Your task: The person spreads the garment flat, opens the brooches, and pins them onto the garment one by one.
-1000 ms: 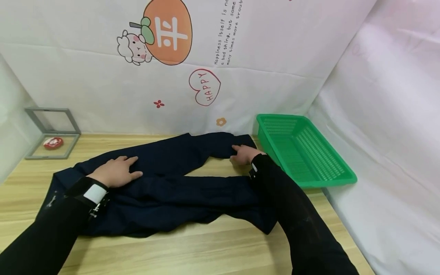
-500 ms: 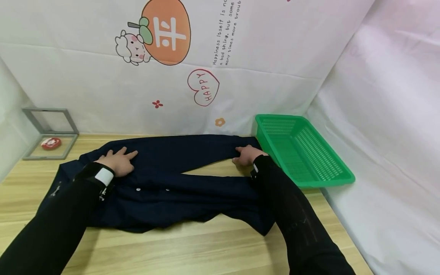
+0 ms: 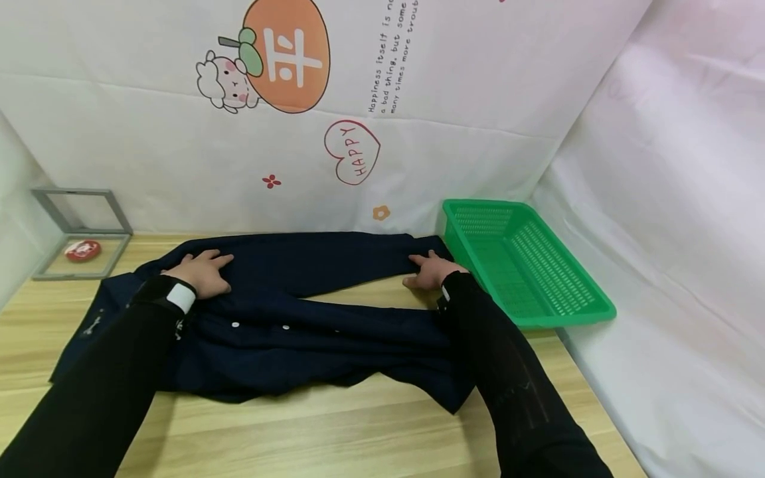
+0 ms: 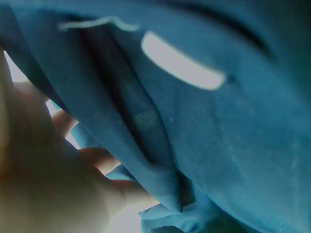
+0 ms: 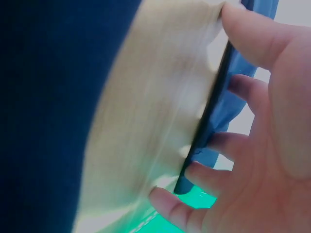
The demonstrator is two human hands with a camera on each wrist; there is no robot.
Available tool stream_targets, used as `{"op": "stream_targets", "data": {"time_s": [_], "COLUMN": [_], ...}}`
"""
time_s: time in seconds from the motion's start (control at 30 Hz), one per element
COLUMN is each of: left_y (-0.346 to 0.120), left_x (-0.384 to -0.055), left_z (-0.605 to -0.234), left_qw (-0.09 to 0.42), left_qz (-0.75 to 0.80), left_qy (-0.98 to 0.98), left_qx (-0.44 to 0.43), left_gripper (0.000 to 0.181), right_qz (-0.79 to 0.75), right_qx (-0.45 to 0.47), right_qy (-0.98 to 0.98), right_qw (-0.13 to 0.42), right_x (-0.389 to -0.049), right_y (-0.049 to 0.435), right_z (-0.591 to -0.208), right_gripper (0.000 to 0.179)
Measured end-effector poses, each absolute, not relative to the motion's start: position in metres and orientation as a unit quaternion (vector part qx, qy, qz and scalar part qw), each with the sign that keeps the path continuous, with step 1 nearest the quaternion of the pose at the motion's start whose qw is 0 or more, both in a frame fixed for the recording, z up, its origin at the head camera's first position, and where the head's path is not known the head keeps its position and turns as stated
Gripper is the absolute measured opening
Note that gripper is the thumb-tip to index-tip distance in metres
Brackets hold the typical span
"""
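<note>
A navy button-up shirt (image 3: pixel 287 265) lies across the table, one long sleeve (image 3: pixel 352 255) stretched along the back towards the right. Small white buttons (image 3: pixel 285 326) run along its middle. My left hand (image 3: pixel 202 274) rests with spread fingers on the upper left part of the shirt. In the left wrist view, folds of cloth (image 4: pixel 233 126) and a blurred white button (image 4: pixel 180 63) fill most of the picture beside the fingers. My right hand (image 3: pixel 435 272) touches the sleeve's cuff end, its fingers (image 5: pixel 209 178) extended over the cloth. The right forearm covers part of the shirt's lower right.
Right beside the cuff stands a green plastic basket (image 3: pixel 532 265) with perforated walls. At the back left, an open grey-framed case (image 3: pixel 80 275) holds a red round object (image 3: pixel 83 250). A printed white cloth (image 3: pixel 478 99) hangs behind the wooden table (image 3: pixel 335 438).
The back sleeve has straightened and its edge is smoother. My left hand has shifted slightly up and to the left, baring the white buttons. The right hand stays at the cuff.
</note>
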State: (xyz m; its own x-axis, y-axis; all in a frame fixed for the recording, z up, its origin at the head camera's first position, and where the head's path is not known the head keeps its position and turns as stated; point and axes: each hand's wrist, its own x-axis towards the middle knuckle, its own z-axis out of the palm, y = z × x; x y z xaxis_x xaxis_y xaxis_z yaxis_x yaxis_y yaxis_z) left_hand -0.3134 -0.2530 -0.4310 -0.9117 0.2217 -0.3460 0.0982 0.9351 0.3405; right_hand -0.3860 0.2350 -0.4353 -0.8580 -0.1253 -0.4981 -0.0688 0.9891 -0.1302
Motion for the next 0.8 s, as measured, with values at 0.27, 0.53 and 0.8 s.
{"op": "stream_targets", "data": {"time_s": [0.27,0.53,0.8], "left_y": [-0.254,-0.263,-0.27], "left_x": [-0.314,-0.312,-0.268], "left_z": [-0.432,-0.435,-0.407], "left_qw": [0.191,0.204,0.101], "left_qz": [0.161,0.2,0.102], "left_qy": [0.961,0.954,0.986], "left_qx": [0.116,0.094,0.082], "left_gripper": [0.077,0.078,0.057], "right_qz": [-0.09,-0.093,-0.059], "right_qx": [-0.029,-0.027,-0.182], "right_qy": [0.958,0.96,0.954], "right_qw": [0.271,0.261,0.23], "right_x": [-0.388,-0.389,-0.337], "right_y": [0.235,0.232,0.208], "right_z": [-0.443,-0.444,-0.399], "right_gripper": [0.083,0.086,0.068]}}
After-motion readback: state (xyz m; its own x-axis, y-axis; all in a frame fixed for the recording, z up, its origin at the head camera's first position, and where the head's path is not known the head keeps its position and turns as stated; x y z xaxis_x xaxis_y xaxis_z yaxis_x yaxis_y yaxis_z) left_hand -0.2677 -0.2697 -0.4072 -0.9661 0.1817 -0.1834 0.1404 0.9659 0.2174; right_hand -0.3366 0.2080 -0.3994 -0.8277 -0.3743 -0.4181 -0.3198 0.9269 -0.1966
